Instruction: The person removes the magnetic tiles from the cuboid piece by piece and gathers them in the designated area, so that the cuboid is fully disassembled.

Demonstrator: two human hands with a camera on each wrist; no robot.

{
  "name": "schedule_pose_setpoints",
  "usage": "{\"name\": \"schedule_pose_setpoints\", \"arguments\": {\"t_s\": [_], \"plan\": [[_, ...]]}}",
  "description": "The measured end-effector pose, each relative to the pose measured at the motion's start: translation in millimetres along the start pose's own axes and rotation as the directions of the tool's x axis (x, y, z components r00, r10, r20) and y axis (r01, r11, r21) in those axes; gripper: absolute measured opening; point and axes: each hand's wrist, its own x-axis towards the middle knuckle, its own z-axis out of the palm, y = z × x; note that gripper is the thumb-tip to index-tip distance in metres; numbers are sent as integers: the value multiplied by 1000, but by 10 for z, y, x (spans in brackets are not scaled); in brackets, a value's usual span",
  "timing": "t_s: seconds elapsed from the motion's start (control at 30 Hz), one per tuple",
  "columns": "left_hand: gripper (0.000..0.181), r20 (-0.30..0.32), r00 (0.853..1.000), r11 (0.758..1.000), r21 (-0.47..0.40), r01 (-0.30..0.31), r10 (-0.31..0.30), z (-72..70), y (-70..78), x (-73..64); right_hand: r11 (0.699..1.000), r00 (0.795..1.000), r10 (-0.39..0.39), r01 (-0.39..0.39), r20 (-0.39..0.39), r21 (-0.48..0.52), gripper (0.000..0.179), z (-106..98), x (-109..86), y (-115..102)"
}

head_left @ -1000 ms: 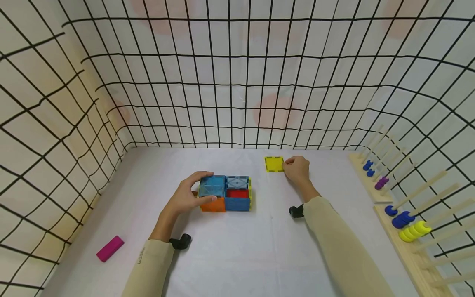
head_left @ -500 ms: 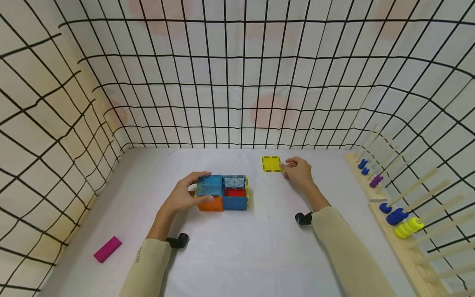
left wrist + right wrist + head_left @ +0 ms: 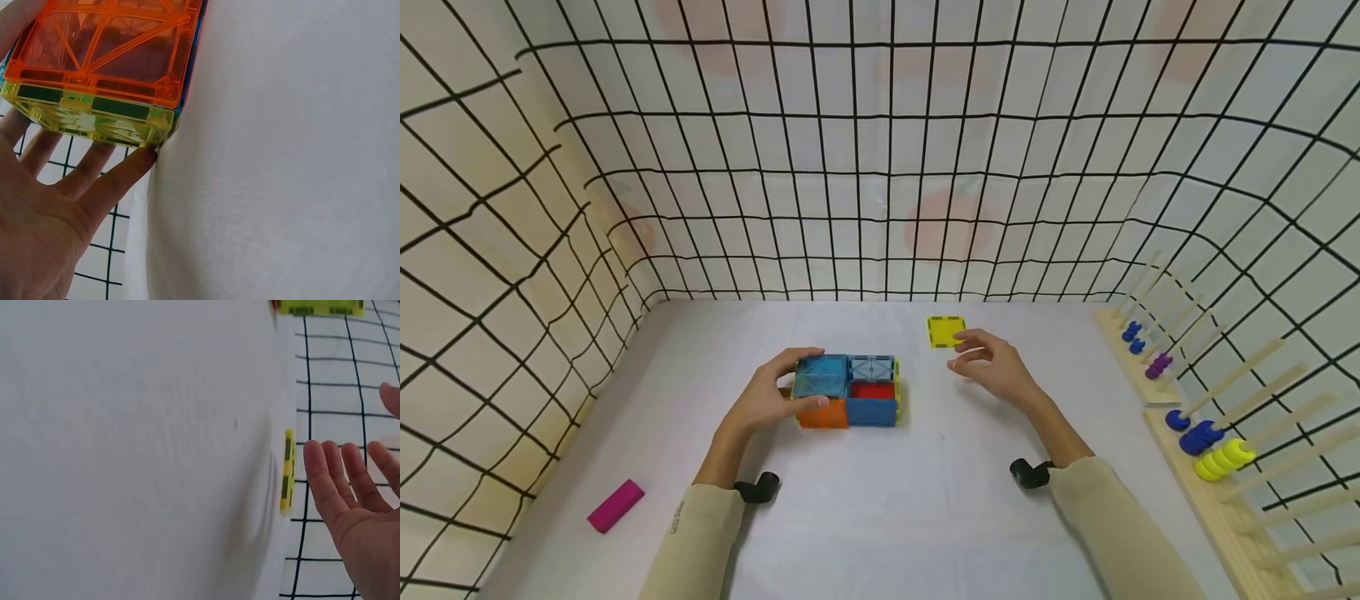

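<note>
Left hand (image 3: 765, 398): clamped round the left end of the tile box (image 3: 874, 411), thumb laid along the orange front panel (image 3: 833, 416), fingers spread against the yellow side panel (image 3: 94, 117).
Right hand (image 3: 1000, 371): hovers just beside the yellow tile (image 3: 943, 331), thumb and fingers apart, holding nothing; from the wrist I can see a gap.
Yellow tile: flat on the white table (image 3: 880, 517), beyond the box and to its right, not touching it.
Box top: a blue square (image 3: 820, 373) covers the left half; on the right, red (image 3: 872, 390) shows below a paler blue panel (image 3: 871, 368).
Steadying: I'd keep the left hand's pressure light and even, since edge-joined panels could fold if squeezed.
Picking: a thin tile should lift best pinched by its edges; pushing its face would probably just slide it.
Farther out: a magenta block (image 3: 615, 506) by the left sleeve (image 3: 696, 533), peg boards (image 3: 1217, 508) along the right.
</note>
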Motion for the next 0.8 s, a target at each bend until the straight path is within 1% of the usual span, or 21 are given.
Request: {"name": "schedule_pose_setpoints", "arguments": {"t_s": [0.07,0.17,0.27,0.4,0.53,0.67,0.8], "plan": [[79,0,1000,1000,0,4,-4,-2,11,-3,999,999,-38,38,35,3,64,44,-60,-55],[79,-2,1000,1000,4,12,-12,0,19,-5,995,992,-89,86,87,45,64,116,-125,-115],[79,-2,1000,1000,7,18,-18,9,9,-5,987,982,-134,121,134,101,64,185,-175,-153],[78,-1,1000,1000,6,22,-22,18,-11,1,978,968,-178,154,179,143,64,277,-219,-214],[75,-4,1000,1000,5,27,-27,21,-12,4,971,958,-209,179,198,159,63,355,-238,-232],[74,-9,1000,1000,3,29,-29,23,-8,4,969,954,-218,187,208,159,64,422,-253,-244],[77,-8,1000,1000,4,27,-27,27,-12,5,966,949,-230,196,214,169,64,483,-264,-268]]}}
